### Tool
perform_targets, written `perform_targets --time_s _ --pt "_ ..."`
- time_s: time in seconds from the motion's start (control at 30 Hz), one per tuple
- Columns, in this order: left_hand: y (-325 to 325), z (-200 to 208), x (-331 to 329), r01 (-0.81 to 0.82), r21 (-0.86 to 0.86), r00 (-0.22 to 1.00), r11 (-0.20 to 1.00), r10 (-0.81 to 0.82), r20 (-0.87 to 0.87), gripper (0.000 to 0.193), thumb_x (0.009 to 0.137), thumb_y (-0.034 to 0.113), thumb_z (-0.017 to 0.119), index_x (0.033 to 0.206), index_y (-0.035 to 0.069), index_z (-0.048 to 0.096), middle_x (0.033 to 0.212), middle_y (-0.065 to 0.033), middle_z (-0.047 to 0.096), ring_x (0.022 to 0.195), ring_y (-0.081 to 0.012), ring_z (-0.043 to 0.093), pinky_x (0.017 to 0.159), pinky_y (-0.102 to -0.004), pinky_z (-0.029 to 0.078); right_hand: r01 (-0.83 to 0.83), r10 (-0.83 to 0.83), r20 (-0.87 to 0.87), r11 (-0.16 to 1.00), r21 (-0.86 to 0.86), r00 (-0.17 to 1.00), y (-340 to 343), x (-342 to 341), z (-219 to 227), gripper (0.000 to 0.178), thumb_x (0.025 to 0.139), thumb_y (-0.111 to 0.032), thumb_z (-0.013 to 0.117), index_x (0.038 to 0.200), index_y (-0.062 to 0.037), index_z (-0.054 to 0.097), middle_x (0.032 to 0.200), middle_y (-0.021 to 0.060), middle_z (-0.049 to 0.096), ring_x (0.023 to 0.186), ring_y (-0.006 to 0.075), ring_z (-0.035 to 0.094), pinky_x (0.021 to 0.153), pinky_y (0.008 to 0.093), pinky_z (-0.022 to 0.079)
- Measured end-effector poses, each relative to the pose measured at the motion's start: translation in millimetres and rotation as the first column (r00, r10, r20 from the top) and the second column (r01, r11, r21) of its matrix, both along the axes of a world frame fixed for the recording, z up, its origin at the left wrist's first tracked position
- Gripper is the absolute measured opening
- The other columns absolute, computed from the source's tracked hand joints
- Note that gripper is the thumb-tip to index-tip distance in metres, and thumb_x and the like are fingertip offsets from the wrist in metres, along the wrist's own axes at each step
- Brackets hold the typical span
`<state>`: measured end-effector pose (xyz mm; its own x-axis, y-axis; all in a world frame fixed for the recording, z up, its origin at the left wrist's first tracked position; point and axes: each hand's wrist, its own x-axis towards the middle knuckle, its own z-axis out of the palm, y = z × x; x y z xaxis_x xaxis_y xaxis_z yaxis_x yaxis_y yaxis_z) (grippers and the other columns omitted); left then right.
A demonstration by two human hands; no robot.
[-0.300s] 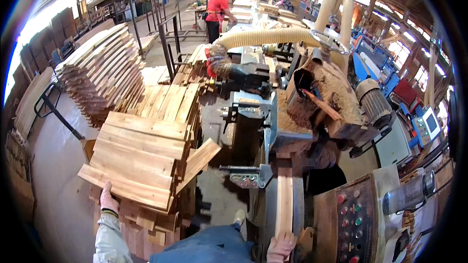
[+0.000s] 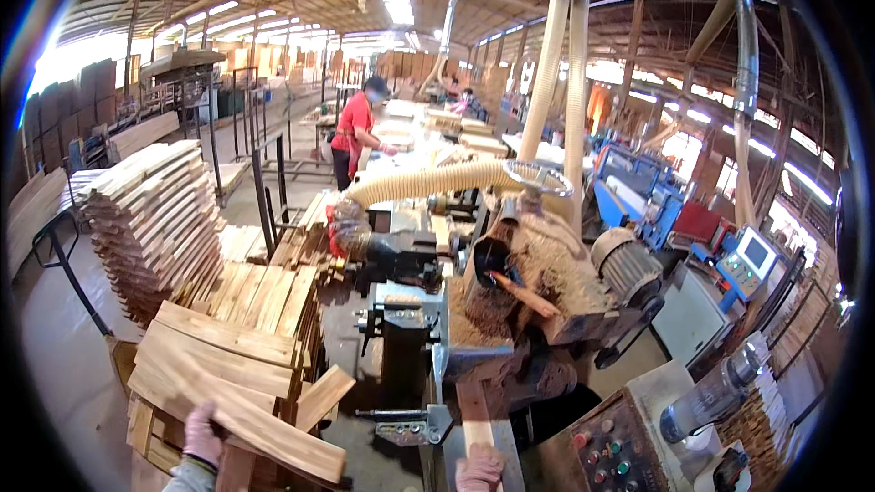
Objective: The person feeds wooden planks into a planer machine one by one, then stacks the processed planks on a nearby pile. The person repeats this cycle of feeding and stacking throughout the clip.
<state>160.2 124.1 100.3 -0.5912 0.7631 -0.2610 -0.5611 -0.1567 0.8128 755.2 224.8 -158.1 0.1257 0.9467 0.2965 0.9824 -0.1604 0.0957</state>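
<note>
My left hand [image 2: 202, 433], in a pale glove, grips the edge of a wooden board [image 2: 264, 428]. This board is tilted across the front of a stack of boards [image 2: 228, 360] and is slightly blurred. On the machine bed, my right hand [image 2: 480, 468] is closed over the near end of a narrow wooden plank [image 2: 473, 412]. The plank's far end runs under the sawdust-covered woodworking machine [image 2: 547, 310] and is hidden there. A short board [image 2: 324, 397] juts out slantwise from the stack's right side.
A tall stack of planks [image 2: 150, 219] stands at the left behind a pallet-jack handle [image 2: 77, 282]. A control panel [image 2: 606, 456] with buttons is close on the right. A ribbed hose [image 2: 428, 182] crosses above the machine. Farther off, a person in red [image 2: 357, 128] works at a table.
The view has tilted up and turned right. My left hand has lifted a board off the stack and swung it rightward. The plank under my right hand has slid farther into the machine.
</note>
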Motion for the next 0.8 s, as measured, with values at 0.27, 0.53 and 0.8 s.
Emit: perform_targets --time_s 0.27,0.53,0.8 --pt "98 -37 218 0.371 -0.226 0.876 0.901 -0.42 -0.238 0.028 0.091 0.025 0.082 0.105 0.001 0.076 0.093 -0.0063 0.076 0.08 -0.0196 0.072 0.073 -0.0373 0.061 -0.555 0.543 -0.352 0.828 0.078 0.762 -96 -124 154 0.117 0.077 -0.08 0.071 0.157 0.0031 0.049 0.149 0.0349 0.057 0.144 0.0516 0.051 0.123 0.06 0.041" --pt "45 -95 332 0.922 -0.341 0.202 0.181 -0.979 0.029 0.04 0.097 0.029 0.085 0.122 0.001 0.072 0.1 -0.003 0.076 0.086 -0.013 0.072 0.072 -0.0302 0.058 -0.131 0.062 -0.435 0.983 -0.13 0.898 -159 -75 154 0.11 0.077 -0.071 0.076 0.157 -0.0012 0.05 0.146 0.0318 0.059 0.14 0.0503 0.053 0.121 0.059 0.042" --pt "78 -91 99 0.137 -0.134 -0.456 0.981 -0.057 -0.888 0.011 0.107 0.012 0.062 0.105 0.006 0.071 0.092 -0.0059 0.071 0.081 -0.0206 0.069 0.073 -0.036 0.06 0.31 -0.407 -0.358 0.902 -0.299 0.84 -264 -8 141 0.104 0.076 -0.063 0.081 0.157 -0.0055 0.05 0.143 0.0287 0.061 0.136 0.0489 0.055 0.12 0.0579 0.043"
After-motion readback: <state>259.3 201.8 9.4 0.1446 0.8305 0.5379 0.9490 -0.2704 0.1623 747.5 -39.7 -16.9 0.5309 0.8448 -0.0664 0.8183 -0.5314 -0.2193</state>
